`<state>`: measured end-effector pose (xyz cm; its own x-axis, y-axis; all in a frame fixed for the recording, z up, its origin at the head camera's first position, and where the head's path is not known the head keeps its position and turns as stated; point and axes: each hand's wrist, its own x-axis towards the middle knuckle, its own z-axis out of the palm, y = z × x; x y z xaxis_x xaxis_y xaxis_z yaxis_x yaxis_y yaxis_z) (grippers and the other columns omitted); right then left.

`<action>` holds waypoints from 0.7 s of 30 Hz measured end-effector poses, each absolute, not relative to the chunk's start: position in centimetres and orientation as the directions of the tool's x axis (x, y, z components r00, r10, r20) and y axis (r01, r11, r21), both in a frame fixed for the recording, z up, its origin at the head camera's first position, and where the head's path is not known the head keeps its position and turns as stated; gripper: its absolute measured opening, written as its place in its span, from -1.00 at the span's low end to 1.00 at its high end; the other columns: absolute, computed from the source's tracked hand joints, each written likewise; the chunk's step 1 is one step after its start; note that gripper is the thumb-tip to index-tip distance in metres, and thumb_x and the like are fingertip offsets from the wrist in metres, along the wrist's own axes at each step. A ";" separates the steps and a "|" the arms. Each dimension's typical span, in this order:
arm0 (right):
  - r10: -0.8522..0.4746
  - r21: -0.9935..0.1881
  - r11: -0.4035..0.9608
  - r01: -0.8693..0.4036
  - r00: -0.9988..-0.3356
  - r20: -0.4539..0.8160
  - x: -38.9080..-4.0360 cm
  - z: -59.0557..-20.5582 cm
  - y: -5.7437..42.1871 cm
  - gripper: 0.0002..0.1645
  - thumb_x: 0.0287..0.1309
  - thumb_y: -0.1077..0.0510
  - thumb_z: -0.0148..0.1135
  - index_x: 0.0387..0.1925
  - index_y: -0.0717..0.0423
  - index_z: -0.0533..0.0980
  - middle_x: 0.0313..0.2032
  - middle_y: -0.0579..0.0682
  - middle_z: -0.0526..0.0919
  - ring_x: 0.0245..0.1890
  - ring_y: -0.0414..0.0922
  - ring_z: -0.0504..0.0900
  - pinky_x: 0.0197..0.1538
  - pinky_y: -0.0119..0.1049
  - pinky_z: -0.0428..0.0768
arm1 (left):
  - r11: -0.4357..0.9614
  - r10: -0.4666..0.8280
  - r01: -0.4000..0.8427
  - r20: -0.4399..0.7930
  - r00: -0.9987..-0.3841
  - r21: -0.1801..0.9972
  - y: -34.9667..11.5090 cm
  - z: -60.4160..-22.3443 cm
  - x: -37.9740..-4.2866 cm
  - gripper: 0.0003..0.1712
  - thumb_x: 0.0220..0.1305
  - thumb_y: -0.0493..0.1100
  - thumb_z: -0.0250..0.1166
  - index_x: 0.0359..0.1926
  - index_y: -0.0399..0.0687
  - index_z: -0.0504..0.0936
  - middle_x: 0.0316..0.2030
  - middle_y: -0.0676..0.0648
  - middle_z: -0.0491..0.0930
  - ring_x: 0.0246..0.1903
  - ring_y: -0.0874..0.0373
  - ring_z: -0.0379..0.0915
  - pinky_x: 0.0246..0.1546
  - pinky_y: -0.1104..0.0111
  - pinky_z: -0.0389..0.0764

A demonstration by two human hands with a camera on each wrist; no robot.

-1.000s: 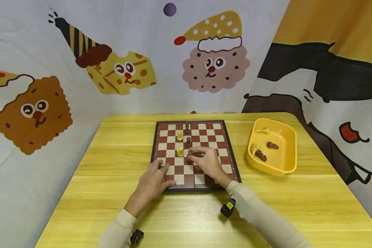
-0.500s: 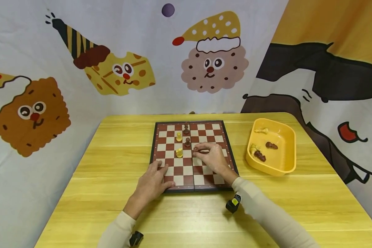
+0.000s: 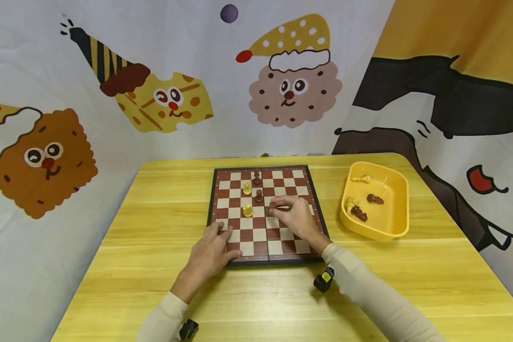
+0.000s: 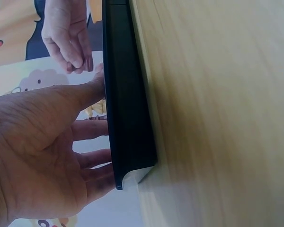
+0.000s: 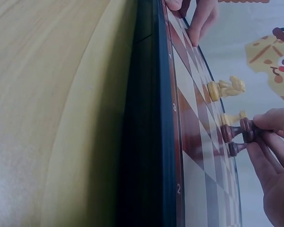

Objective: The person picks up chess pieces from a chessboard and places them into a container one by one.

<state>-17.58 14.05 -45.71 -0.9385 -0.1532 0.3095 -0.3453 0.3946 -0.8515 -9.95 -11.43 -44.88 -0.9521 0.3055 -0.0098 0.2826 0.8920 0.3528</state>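
My right hand point(image 3: 297, 216) pinches a dark brown chess piece point(image 5: 247, 130) between thumb and fingertips, close over the right half of the chessboard point(image 3: 245, 248). The fingers cover the piece's upper end. To its left stands a yellow knight point(image 3: 247, 211). Farther back are a brown piece point(image 3: 258, 195), a small yellow piece point(image 3: 247, 189) and a taller brown piece point(image 3: 257, 178), all upright. My left hand point(image 3: 211, 251) rests on the board's front left corner, fingers spread over the squares. In the left wrist view its thumb and fingers reach over the board's dark edge point(image 4: 128, 94).
A yellow plastic bin point(image 3: 395, 209) stands right of the board, with several yellow and brown chess pieces lying in it. The board lies on a wooden table point(image 3: 154, 199). A cartoon-printed cloth point(image 3: 231, 95) hangs behind the table.
My right hand has moved right across the board's middle fold, carrying the brown piece away from the yellow knight. My left hand has stayed at the corner.
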 end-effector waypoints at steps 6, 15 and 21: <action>-0.150 -0.846 0.403 -0.349 -0.937 0.316 -17.6 -45.7 14.6 -0.71 0.10 0.33 0.51 -0.10 0.28 0.72 -0.21 0.02 0.78 -0.20 -0.04 0.74 -0.14 -0.11 0.72 | 0.894 0.303 0.281 -0.006 -0.953 0.350 -11.5 -45.0 -9.8 -0.18 0.24 0.17 0.45 0.34 -0.28 0.52 0.34 -0.32 0.31 0.33 -0.19 0.24 0.00 -0.08 0.61; -0.121 -0.843 0.425 -0.330 -0.944 0.308 -17.4 -45.2 15.2 -0.67 0.11 0.31 0.51 -0.05 0.26 0.72 -0.22 0.05 0.77 -0.23 0.02 0.76 -0.20 -0.12 0.73 | 0.895 0.308 0.293 0.009 -0.951 0.337 -11.5 -45.2 -9.9 -0.17 0.23 0.17 0.46 0.33 -0.29 0.53 0.34 -0.32 0.31 0.33 -0.19 0.24 -0.01 -0.08 0.62; -0.113 -0.857 0.406 -0.318 -0.948 0.298 -17.2 -44.9 15.5 -0.69 0.11 0.30 0.51 -0.06 0.22 0.73 -0.21 0.07 0.77 -0.22 0.05 0.76 -0.20 -0.10 0.73 | 0.891 0.311 0.299 0.020 -0.950 0.343 -11.5 -45.2 -9.9 -0.18 0.23 0.16 0.46 0.32 -0.30 0.53 0.33 -0.33 0.32 0.33 -0.20 0.25 0.03 -0.07 0.60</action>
<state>-17.24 15.51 -44.92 -0.9479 -0.1130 0.2977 -0.3175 0.4063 -0.8568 -9.86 -11.47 -45.18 -0.9501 0.3114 0.0205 0.2993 0.8905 0.3427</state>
